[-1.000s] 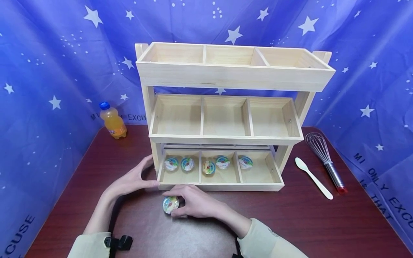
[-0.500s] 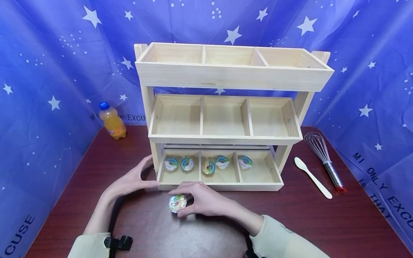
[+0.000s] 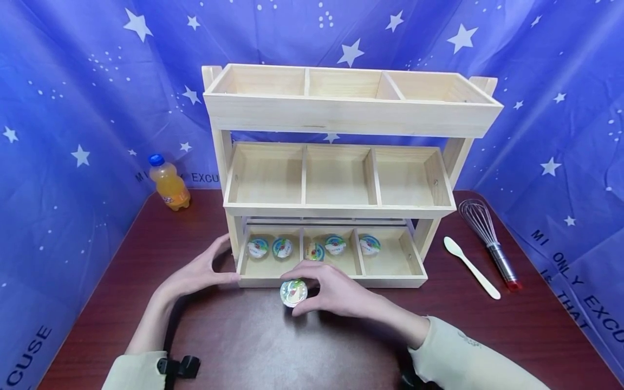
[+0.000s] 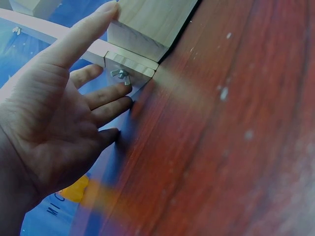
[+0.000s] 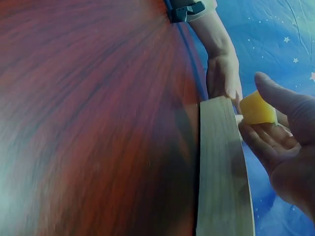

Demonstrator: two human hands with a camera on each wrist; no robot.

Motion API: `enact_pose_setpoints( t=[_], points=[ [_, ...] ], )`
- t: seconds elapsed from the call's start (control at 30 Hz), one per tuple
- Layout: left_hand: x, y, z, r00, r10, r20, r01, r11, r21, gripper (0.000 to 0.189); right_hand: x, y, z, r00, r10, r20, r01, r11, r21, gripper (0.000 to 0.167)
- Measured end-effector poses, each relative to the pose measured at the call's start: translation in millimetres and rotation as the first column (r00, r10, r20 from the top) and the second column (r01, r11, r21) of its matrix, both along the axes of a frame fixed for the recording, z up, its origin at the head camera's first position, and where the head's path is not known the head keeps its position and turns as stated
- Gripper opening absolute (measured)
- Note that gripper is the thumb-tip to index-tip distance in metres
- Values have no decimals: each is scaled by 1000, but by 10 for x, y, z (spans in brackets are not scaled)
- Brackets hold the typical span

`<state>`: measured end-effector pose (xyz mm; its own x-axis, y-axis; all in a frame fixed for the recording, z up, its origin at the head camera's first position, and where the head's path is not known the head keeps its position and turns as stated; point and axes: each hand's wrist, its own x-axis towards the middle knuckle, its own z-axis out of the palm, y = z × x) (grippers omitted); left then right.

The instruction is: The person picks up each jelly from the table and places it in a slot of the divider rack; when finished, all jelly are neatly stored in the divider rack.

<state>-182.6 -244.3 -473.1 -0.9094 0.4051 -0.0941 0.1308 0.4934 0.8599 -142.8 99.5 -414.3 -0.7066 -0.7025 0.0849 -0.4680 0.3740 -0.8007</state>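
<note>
My right hand (image 3: pixel 338 290) pinches a small jelly cup (image 3: pixel 293 293) between thumb and fingers, in front of the bottom tray of the wooden rack (image 3: pixel 353 116). The foil lid faces up, and its yellow side shows in the right wrist view beside the thumb. My left hand (image 3: pixel 202 271) is at the rack's lower left corner, thumb at the tray's front edge and fingers stretched along the side post. Two jelly cups (image 3: pixel 258 248) lie in the bottom left compartment, two (image 3: pixel 335 245) in the middle one, and one (image 3: pixel 369 245) in the right one.
At the back left stands an orange drink bottle (image 3: pixel 169 184) with a blue cap. To the right of the rack lie a pale spoon (image 3: pixel 470 267) and a whisk (image 3: pixel 489 244). Blue starry curtains (image 3: pixel 73 108) surround the dark red table (image 3: pixel 234 352).
My right hand has carried the jelly cup to the right and toward the tray's front board, now overlapping the middle compartment's lower edge. My left hand stays at the rack's corner.
</note>
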Motion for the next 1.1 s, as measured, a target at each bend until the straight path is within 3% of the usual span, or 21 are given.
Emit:
enact_pose_setpoints(
  t=[0.13,0.27,0.37,0.6,0.87,1.1],
  points=[
    [2,-2,-1,1000,2,10,-2,1000,-7,102,-20,147,46,998,-66,-4,66,997,36,58],
    [8,-7,-6,1000,7,16,-7,1000,-15,103,-71,287,60,992,-94,-87,101,992,70,58],
    [8,-9,-18,1000,9,14,-9,1000,-14,102,-107,395,71,989,-104,-105,112,991,67,58],
    [-11,1,-35,1000,4,9,-4,1000,-17,103,-165,704,81,959,-182,-216,206,974,95,55],
    [1,-16,-18,1000,15,10,-15,1000,-16,103,-241,1009,117,955,-218,-199,232,971,52,51],
    [-13,-11,-3,1000,9,13,-9,1000,-16,103,-326,1240,112,933,-273,-236,298,951,77,51]
  ],
)
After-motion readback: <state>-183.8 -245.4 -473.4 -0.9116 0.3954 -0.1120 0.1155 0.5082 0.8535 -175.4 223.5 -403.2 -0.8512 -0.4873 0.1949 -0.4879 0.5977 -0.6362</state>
